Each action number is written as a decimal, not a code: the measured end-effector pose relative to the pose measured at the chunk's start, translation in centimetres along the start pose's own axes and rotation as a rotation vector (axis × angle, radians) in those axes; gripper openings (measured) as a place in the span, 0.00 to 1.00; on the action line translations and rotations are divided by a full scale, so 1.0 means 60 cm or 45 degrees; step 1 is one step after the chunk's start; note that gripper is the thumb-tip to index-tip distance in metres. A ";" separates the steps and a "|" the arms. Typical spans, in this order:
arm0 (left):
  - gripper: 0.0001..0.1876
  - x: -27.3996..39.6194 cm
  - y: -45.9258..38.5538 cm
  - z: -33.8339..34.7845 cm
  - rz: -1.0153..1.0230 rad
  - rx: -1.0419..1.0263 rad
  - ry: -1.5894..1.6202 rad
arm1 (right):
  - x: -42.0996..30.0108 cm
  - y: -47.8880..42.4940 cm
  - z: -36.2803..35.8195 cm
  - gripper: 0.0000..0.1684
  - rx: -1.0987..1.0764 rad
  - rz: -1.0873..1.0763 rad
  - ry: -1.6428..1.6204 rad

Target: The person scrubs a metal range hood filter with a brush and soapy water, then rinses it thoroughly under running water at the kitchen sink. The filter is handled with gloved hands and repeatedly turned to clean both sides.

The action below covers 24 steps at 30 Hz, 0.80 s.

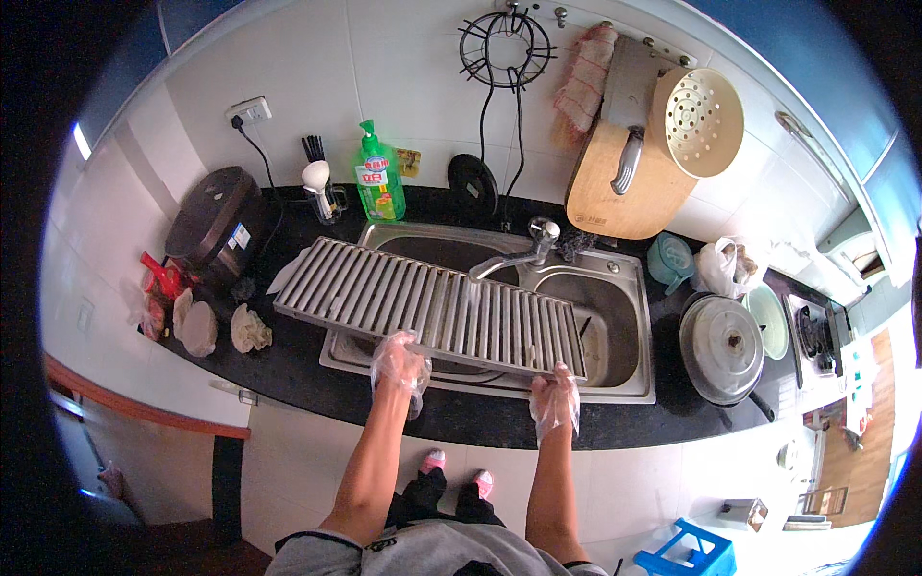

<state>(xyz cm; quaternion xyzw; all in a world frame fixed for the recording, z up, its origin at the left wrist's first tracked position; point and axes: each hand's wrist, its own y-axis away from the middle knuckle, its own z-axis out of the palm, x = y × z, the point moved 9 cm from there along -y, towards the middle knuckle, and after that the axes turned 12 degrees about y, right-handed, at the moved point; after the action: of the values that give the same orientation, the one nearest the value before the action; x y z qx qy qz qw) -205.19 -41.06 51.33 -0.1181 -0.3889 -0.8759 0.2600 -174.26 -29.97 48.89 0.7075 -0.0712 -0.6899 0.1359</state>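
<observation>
A long slatted metal range-hood filter or grille (432,309) lies slanted over the double stainless steel sink (643,345), under the faucet (511,263). My left hand (400,360), in a clear plastic glove, grips its near edge around the middle. Gloved the same way, my right hand (558,392) holds the near right corner. The grille covers much of the left basin; the right basin (612,345) shows partly, with a thin dark object in it. Whether water runs from the faucet cannot be told.
Behind the sink stands a green pump bottle of dish soap (379,180). A dark lidded bin (216,223) and a crumpled cloth (251,329) are on the left. To the right are a blue cup (670,261) and a lidded pan (722,349). A wooden cutting board (612,187) leans behind.
</observation>
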 end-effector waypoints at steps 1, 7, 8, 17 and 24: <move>0.06 -0.003 0.004 0.002 -0.017 0.028 -0.073 | 0.002 -0.007 -0.010 0.11 0.023 -0.062 0.251; 0.07 -0.023 0.033 0.020 -0.106 0.151 -0.129 | 0.035 -0.023 -0.046 0.12 0.101 0.016 0.082; 0.07 -0.022 0.032 0.022 -0.072 0.130 -0.157 | 0.043 -0.021 -0.048 0.12 0.097 0.079 -0.152; 0.10 -0.051 -0.072 0.022 -0.094 -0.189 -0.372 | -0.024 0.027 -0.020 0.06 0.046 0.189 -0.760; 0.05 -0.101 -0.098 0.048 -0.228 -0.239 -0.076 | 0.007 -0.011 -0.081 0.05 0.115 -0.073 -0.025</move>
<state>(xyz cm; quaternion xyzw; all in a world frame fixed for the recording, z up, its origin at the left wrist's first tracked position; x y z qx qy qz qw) -203.29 -33.42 47.14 -0.1327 -0.3217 -0.9242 0.1571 -169.48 -29.00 48.36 0.7079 -0.0834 -0.6964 0.0834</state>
